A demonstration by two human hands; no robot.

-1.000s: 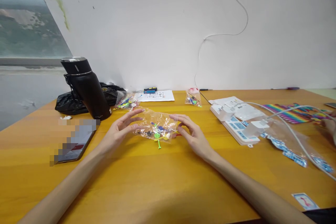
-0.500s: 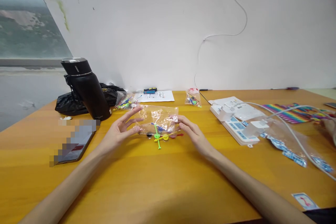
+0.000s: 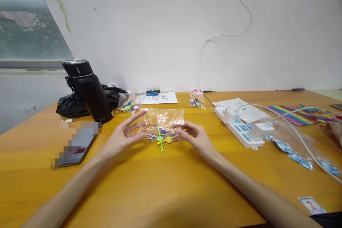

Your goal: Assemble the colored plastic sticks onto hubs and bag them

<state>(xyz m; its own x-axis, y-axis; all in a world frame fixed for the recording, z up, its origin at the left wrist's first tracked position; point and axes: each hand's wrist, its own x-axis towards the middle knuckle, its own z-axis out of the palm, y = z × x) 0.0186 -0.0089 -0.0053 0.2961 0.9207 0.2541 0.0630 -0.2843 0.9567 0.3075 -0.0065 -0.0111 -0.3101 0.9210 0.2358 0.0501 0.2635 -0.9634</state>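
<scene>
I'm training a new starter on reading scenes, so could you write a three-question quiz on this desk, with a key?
1. What are the left hand and right hand holding between them?
A) a phone
B) a clear plastic bag
C) a sheet of paper

2. True or false: the black bottle stands between the two hands.

3. Fill in: the white charger nearer the camera is plugged into the ____.

Key: 1. B. 2. False; the black bottle stands to the left of both hands. 3. Power strip.
</scene>
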